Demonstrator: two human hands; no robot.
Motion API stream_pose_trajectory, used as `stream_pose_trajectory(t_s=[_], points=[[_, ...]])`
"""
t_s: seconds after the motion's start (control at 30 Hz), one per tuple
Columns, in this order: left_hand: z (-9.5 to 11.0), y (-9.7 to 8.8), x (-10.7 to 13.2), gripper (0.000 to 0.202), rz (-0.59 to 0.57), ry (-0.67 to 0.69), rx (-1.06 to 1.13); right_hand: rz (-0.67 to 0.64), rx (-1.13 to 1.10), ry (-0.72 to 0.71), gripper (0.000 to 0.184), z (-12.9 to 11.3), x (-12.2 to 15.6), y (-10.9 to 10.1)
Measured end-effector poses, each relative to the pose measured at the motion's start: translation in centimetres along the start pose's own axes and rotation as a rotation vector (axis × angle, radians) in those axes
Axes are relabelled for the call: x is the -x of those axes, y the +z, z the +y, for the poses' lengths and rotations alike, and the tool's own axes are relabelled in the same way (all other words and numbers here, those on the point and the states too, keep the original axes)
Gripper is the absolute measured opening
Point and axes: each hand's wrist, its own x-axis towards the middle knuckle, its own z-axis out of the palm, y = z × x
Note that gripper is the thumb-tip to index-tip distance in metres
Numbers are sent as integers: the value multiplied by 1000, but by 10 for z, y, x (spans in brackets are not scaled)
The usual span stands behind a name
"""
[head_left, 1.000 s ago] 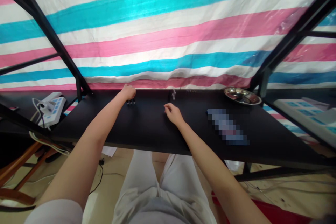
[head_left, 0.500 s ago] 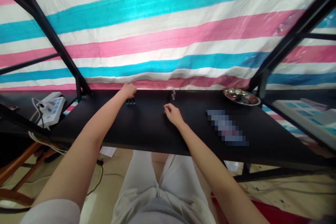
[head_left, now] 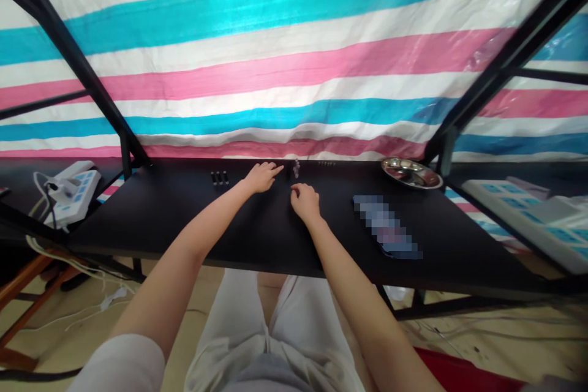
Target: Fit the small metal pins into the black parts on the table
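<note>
My left hand (head_left: 264, 177) is over the middle of the black table, palm down, with its fingers stretched toward the right and nothing visible in them. Just right of it, my right hand (head_left: 306, 201) rests near the tabletop with fingers curled toward the thumb; whatever they may hold is hidden. Beyond my right hand stands a small cluster of clear, shiny pieces (head_left: 296, 168), with a dark part at its left. Several short black cylinders with pale ends (head_left: 219, 178) lie side by side left of my left hand. A row of tiny pale pieces (head_left: 327, 163) lies near the back edge.
A divided steel plate (head_left: 412, 173) sits at the back right, and a pixelated bluish object (head_left: 387, 228) lies in front of it. Power strips stand beyond both sides, one at left (head_left: 76, 196). Black metal posts (head_left: 103, 98) and a striped sheet (head_left: 275, 67) frame the table.
My left hand has moved right, away from the black cylinders, which now show fully, toward the clear pieces. My right hand has stayed near its spot, its fingers turned slightly. The view has shifted a little.
</note>
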Motion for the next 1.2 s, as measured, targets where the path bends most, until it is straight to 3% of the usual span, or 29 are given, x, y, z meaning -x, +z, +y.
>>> stream_pose_trajectory(t_s=[0.3,0.47,0.6,0.77,1.0,1.2], points=[[19,26,-21,52,57,-100,60,1,40,-4,25,-3,-1,-5],[24,29,-26,40,100,-142,71,48,65,-21,24,-2,-2,-3],[28,32,-24,25,200,-264,120,37,76,-2,25,-2,-2,-2],[29,34,-6,17,356,-417,317,26,87,31,30,3,-1,2],[26,22,40,13,563,-676,692,-22,165,72,45,1,-13,13],[26,34,61,22,645,-696,907,-210,285,166,50,-9,-28,11]])
